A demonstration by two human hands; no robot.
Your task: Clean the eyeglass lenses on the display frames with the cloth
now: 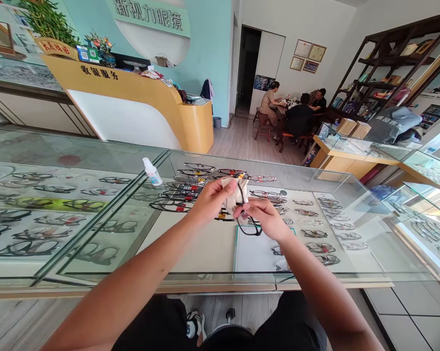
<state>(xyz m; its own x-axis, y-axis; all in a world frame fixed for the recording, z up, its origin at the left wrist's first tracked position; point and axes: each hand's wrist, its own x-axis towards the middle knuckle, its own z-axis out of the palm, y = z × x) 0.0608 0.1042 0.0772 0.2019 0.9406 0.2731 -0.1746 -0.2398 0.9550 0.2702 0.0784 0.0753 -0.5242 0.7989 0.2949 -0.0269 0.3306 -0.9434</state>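
Above the glass counter I hold a pair of dark-framed eyeglasses (pixel 257 231) with my right hand (pixel 270 219), the fingers pinching the frame. My left hand (pixel 211 197) is closed on a pale cloth (pixel 238 194), its thumb on top. The cloth is folded around part of the eyeglasses, which hides that part. Both hands are close together. Beyond my left hand, a small white bottle (pixel 152 172) stands on the counter. Several eyeglasses (pixel 176 206) with red tags lie in rows just behind and left of my hands.
The glass display counter (pixel 205 276) runs across in front of me, with more eyeglasses (pixel 315 234) inside to the right. Behind it stands a yellow and white reception desk (pixel 198 124). Several people (pixel 298 117) sit around a table at the back. Dark shelves (pixel 373 83) line the right wall.
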